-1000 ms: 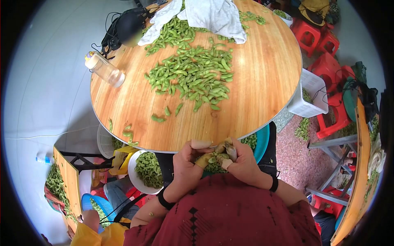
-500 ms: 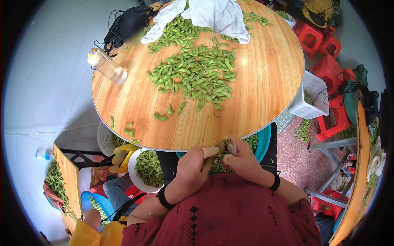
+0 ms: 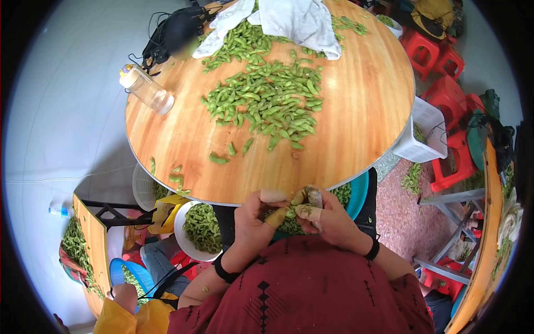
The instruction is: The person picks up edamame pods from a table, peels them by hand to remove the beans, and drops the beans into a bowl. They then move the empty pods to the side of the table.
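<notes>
Just off the near edge of the round wooden table [image 3: 356,111], both my hands meet over a blue basin [image 3: 360,195] partly hidden beneath them. My left hand [image 3: 257,220] is closed, thumb and fingers pinched around a green pod [image 3: 290,211]. Touching the same pod from the other side, my right hand [image 3: 329,218] is also closed, with tape or covers on some fingers. A large spread of green pods [image 3: 267,100] lies on the table, with a few loose pods [image 3: 218,158] nearer me.
A white cloth [image 3: 295,25] covers pods at the back. A bottle [image 3: 147,92] stands left. A white bowl of pods [image 3: 179,222] is below the table edge. White crate [image 3: 409,145] and red stools [image 3: 445,97] are right. A co-worker's yellow-clothed leg [image 3: 114,317] shows lower left.
My fingers have shifted; a green pod now shows between them. My left hand has turned, its thumb now stretched toward my right fingertips.
</notes>
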Tool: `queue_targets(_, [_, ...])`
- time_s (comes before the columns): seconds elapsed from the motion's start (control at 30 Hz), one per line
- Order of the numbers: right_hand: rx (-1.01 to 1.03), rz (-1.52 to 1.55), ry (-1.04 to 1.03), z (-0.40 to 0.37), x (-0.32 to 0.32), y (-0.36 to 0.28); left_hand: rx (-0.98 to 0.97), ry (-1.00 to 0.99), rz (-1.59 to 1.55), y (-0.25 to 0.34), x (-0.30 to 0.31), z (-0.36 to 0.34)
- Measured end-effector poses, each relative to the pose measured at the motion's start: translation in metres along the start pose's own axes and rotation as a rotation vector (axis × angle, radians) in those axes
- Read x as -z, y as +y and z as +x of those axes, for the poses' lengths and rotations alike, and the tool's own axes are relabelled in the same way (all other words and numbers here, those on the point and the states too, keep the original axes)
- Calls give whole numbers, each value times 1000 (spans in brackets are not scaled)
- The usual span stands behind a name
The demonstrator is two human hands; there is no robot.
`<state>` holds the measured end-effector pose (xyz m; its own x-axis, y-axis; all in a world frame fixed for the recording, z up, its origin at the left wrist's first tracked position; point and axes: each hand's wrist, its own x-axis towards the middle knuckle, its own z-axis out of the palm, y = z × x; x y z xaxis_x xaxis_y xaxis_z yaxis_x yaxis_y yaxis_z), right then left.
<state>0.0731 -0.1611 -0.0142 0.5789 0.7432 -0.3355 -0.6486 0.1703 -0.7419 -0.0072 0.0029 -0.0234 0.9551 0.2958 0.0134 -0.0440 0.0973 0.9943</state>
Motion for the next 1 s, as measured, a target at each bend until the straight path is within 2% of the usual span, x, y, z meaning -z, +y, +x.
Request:
queue_targets(0.07, [-16, -69, -42, 2, 2, 1, -78, -43, 381, 9, 5, -3])
queue_targets(0.1, [-17, -74, -61, 2, 2, -1, -84, -26, 389, 9, 14, -3])
queue_targets(0.17, [-109, -179, -144, -1, 2, -6, -265, 203, 630, 13, 41, -6])
queue_targets(0.2, [-109, -181, -160, 0, 5, -3, -418, 296, 846, 31, 55, 1])
queue_targets(0.23, [-111, -284, -171, 0, 8, 2, -376, 419, 1091, 29, 83, 3])
queue_targets(0.27, [-111, -388, -179, 2, 8, 5, -371, 491, 1550, 41, 97, 7])
queue_targets(0.37, [-144, -538, -142, 6, 1, 6, -487, 456, 1455, 43, 110, 28])
queue_targets(0.43, [-152, -547, -159, 8, -3, 7, -535, 201, 1235, 36, 100, 47])
queue_targets(0.53, [-146, -558, -163, 3, -5, 1, -536, 113, 1271, 12, 106, 74])
queue_targets(0.57, [-138, -555, -157, 0, -4, -1, -451, 105, 1292, 10, 111, 75])
queue_targets(0.6, [-133, -558, -155, -3, -2, -2, -457, 106, 1290, 9, 117, 75])
queue_targets(0.67, [-191, -504, -60, -9, 4, -1, -295, 261, 1437, 11, 132, 70])
queue_targets(0.7, [-189, -504, -58, -10, 7, 0, -286, 263, 1617, 20, 139, 71])
queue_targets(0.73, [-176, -485, -51, -10, 10, 2, -289, 263, 1617, 23, 136, 73])
queue_targets(0.8, [-165, -470, -52, -9, 8, 2, -575, 332, 1566, 28, 121, 78])
queue_targets(0.83, [-173, -486, -68, -7, 5, 1, -663, 214, 1465, 26, 115, 85])
queue_targets(0.87, [-180, -499, -82, -6, 2, 0, -664, 220, 1465, 22, 107, 91])
queue_targets(0.93, [-176, -517, -78, -6, -4, -4, -622, -63, 1306, 15, 95, 100])
queue_targets(0.97, [-173, -531, -73, -7, -5, -6, -542, -59, 1243, 12, 95, 100])
queue_targets(1.0, [-169, -529, -67, -7, -4, -7, -547, -65, 1241, 13, 95, 100])
